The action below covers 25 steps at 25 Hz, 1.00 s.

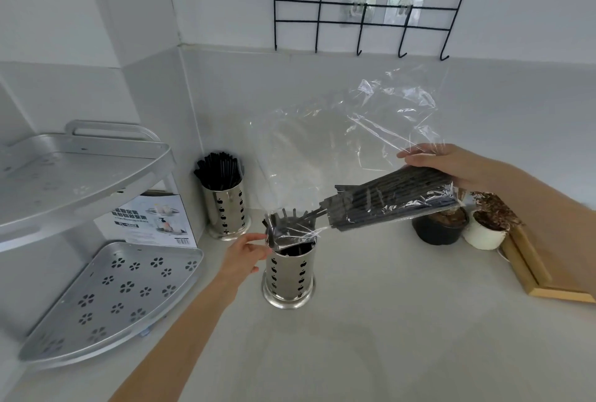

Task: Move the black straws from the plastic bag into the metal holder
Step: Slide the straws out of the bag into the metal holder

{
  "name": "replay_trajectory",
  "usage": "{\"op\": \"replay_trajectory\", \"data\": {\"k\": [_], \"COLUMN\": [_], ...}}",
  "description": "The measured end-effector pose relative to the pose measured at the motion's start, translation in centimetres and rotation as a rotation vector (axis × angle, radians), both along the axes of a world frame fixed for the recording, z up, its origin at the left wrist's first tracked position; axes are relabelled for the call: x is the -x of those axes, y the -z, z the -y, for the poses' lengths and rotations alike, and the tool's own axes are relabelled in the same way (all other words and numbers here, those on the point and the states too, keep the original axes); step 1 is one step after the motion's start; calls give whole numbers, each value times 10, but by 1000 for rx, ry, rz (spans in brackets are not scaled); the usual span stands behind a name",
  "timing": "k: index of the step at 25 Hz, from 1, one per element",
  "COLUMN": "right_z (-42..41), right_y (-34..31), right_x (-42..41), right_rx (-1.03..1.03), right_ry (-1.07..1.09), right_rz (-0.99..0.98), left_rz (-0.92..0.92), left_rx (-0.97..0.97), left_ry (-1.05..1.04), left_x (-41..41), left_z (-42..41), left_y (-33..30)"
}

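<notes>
- A white box (151, 221) stood behind the corner shelf (96, 298); its printed text was too small and blurred to read.
- The right hand (451, 164) was closed around the upper end of the plastic bag (371, 143), gripping the bundle of black straws (396, 198) through the film.
- The bag sloped down to the left, its mouth over the rim of the metal holder (288, 272), with some straw tips already at the opening.
- The left hand (245, 253) sat just beside the holder's rim, fingers pinching the bag's lower edge.
- A second holder (225, 208), full of straws, stood near the wall.
</notes>
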State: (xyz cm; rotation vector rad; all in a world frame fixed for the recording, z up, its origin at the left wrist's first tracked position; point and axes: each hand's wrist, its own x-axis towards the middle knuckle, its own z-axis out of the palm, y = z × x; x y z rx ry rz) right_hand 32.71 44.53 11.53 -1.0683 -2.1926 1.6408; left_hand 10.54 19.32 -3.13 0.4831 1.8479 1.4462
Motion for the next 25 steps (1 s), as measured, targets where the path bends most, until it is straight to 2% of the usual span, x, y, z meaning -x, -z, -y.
{"op": "replay_trajectory", "data": {"k": [11,16,20,25], "right_z": [-5,2,-1,0], "right_y": [-2,-7,-12,-18], "right_x": [2,13,13,16], "right_rx": [-50,-152,-235,-271], "right_ry": [-19,-40,-64,-59], "right_rz": [21,42,71,99], "left_rz": [-68,-71,-33,-227], "left_rx": [54,100,38,29], "left_ry": [-14,-12,8,62], "left_x": [2,5,5,5], "left_z": [-6,-3,-1,2], "left_y": [7,15,12,16]}}
